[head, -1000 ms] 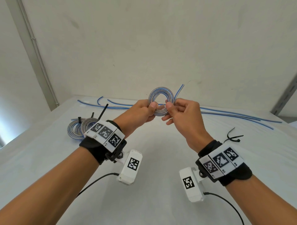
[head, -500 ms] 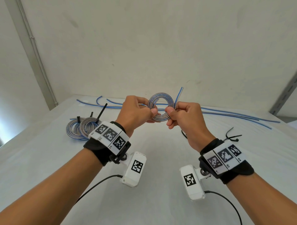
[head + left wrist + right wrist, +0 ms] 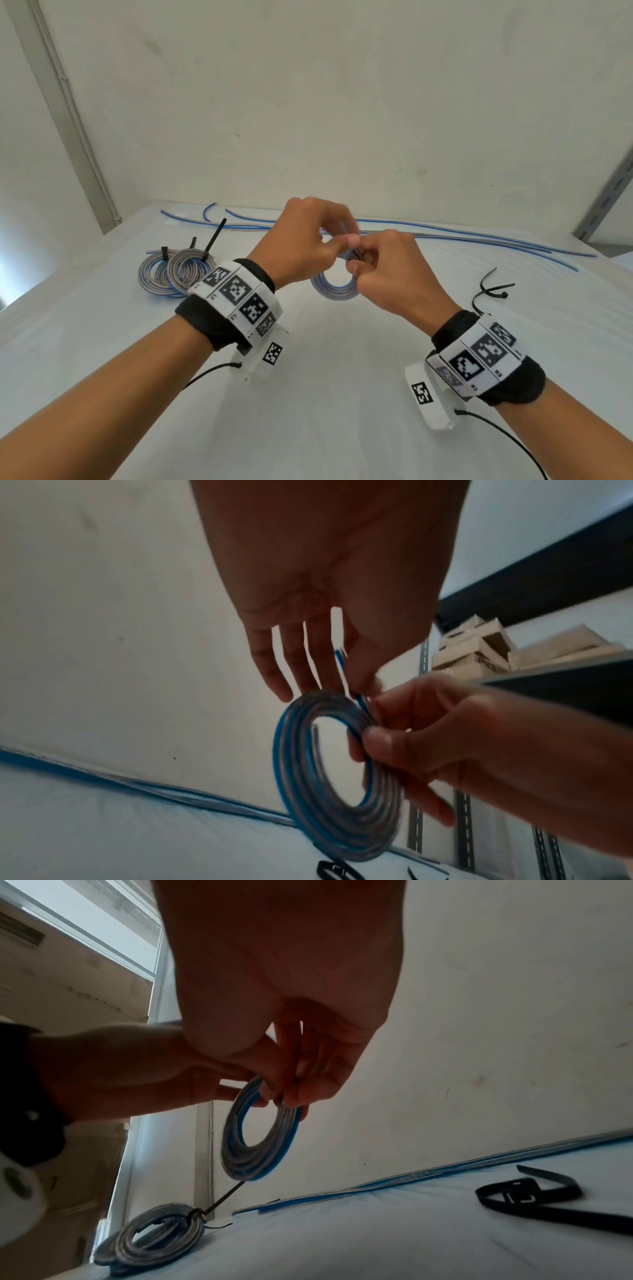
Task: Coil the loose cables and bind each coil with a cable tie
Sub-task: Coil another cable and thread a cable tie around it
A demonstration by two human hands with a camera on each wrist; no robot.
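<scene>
the coil (image 3: 335, 288) of blue and grey cable hangs in the air above the white table (image 3: 308, 394), held between both hands at its upper edge; the right hand (image 3: 383, 274) has thumb and curled fingers closed round the turns on the coil's near-right side, with one finger passed through the ring as the left wrist view shows; the left hand (image 3: 301, 246) pinches the cable's free end between thumb and forefinger just above the coil, its other fingers fairly straight and touching the coil's top; left of the held coil, two bound coils (image 3: 176, 272) lie overlapping on the table, each with a black tie tail (image 3: 214, 236) sticking up; behind the coil, along the table's far edge by the wall, loose cables (image 3: 479, 240) stretch out in long lines; right of the coil, near the right wrist, loose cable ties (image 3: 489, 291) lie on the table, one of them looped.
</scene>
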